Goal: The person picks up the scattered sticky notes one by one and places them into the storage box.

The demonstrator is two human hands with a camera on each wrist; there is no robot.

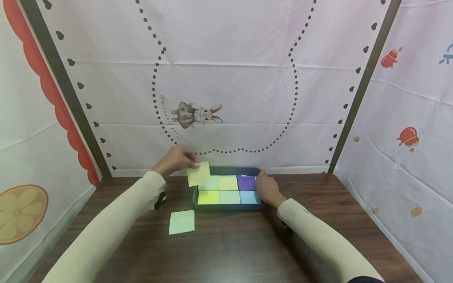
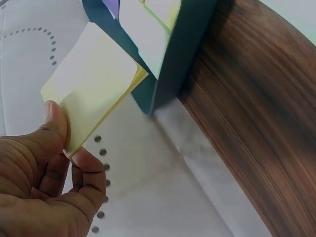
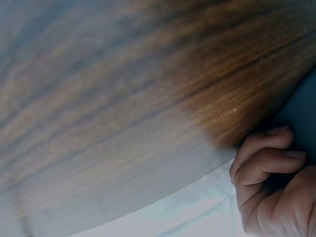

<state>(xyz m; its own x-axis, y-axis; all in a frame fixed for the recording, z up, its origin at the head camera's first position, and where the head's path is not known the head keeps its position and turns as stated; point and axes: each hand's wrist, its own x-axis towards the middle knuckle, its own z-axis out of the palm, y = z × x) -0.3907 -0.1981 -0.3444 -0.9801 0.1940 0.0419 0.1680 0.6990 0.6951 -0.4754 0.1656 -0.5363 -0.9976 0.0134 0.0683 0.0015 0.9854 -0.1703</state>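
My left hand [image 1: 178,159] pinches a pale yellow sticky note pad [image 1: 198,174] by its corner, thumb on one face and fingers behind. In the left wrist view the pad [image 2: 94,81] is tilted, its layered edge showing. A dark blue-green tray [image 1: 228,207] lies under and to the right of it, holding sticky note pads in two rows. Among them are a purple pad [image 1: 246,183], a blue pad [image 1: 250,197] and a bright yellow pad [image 1: 208,197]. My right hand [image 1: 269,189] grips the tray's right wall; in the right wrist view its fingers [image 3: 264,160] curl against that side.
A light green sticky note pad [image 1: 182,222] lies on the brown wooden table [image 1: 226,251], just off the tray's front left corner. Behind the table hangs a white printed cloth [image 1: 226,86], with more cloth along both sides.
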